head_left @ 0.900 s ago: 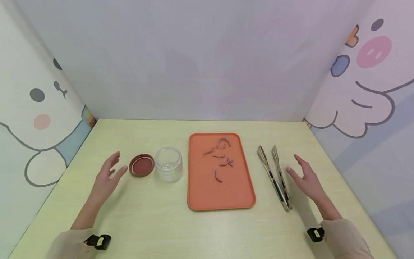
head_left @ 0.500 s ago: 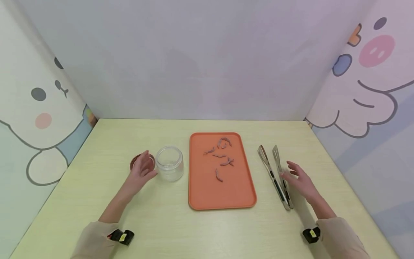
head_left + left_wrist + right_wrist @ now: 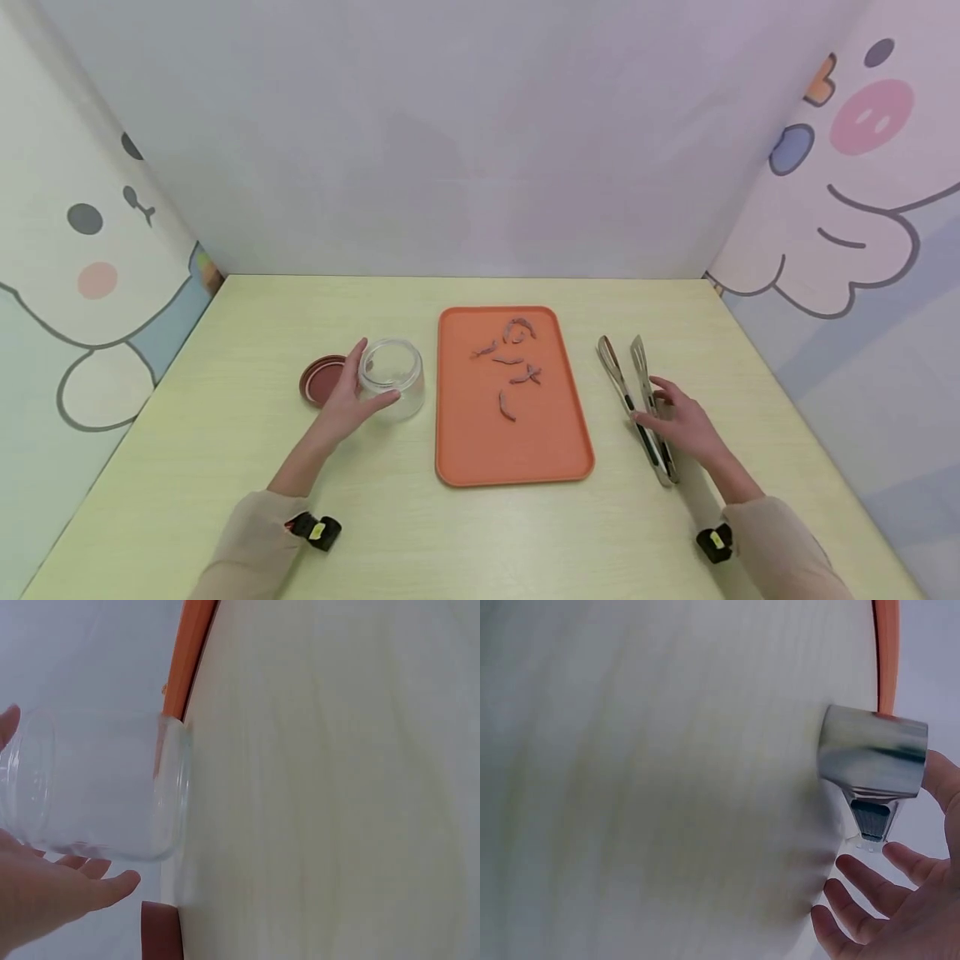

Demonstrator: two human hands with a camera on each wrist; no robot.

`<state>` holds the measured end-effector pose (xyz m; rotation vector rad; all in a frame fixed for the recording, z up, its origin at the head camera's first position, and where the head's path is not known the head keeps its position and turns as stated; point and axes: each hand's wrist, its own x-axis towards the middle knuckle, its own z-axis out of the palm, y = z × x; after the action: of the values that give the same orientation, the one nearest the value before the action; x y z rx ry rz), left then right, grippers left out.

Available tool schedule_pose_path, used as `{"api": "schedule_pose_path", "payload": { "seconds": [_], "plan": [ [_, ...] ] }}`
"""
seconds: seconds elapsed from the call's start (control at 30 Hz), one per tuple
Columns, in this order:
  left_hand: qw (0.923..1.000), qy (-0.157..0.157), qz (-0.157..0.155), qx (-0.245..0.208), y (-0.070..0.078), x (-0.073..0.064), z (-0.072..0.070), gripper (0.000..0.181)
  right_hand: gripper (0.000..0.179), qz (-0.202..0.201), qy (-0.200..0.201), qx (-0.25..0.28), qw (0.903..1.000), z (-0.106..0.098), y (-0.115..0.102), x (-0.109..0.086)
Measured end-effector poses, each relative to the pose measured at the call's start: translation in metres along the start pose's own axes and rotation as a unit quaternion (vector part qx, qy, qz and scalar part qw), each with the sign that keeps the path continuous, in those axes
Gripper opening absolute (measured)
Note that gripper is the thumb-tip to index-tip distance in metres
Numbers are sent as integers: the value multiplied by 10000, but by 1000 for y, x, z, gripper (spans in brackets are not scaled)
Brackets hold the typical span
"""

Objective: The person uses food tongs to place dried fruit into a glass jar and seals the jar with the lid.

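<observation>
"Where's the jar (image 3: 399, 375)?"

"From here, at the tray's (image 3: 513, 454) nine o'clock. The left hand (image 3: 348, 408) bends round its eight o'clock, fingers parted; I can't tell whether they touch."

"And the right hand (image 3: 686, 425)?"

"Fingers loosely spread over the tongs (image 3: 622, 388), on the surface (image 3: 480, 533) at three o'clock."

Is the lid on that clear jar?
No, the clear jar is uncovered, and the reddish-brown lid lies on the table beside it.

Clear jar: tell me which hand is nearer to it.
Left. The left hand is beside the clear jar, spread about its near left side; the right hand is across the orange tray, at the metal tongs.
</observation>
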<state>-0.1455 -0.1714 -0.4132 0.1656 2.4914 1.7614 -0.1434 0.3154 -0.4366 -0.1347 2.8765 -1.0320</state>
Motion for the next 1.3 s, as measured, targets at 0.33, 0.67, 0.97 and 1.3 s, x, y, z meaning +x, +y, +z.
{"api": "schedule_pose_path", "payload": {
  "seconds": [0.33,0.67,0.97,1.3],
  "plan": [
    [9998,12,149,-145,-11,5,3,90,78,-232,180,-380,9988,3,-4,4],
    [9996,-47,224,-155,-13,5,2,83,72,-139,265,-703,9971,4,-4,5],
    [9995,-109,272,-132,-13,7,3,82,62,-234,475,-404,9978,-5,-3,2],
    [9997,-67,201,-83,-14,5,2,81,56,-870,866,-262,9921,-20,-4,-4]
  ]
}}
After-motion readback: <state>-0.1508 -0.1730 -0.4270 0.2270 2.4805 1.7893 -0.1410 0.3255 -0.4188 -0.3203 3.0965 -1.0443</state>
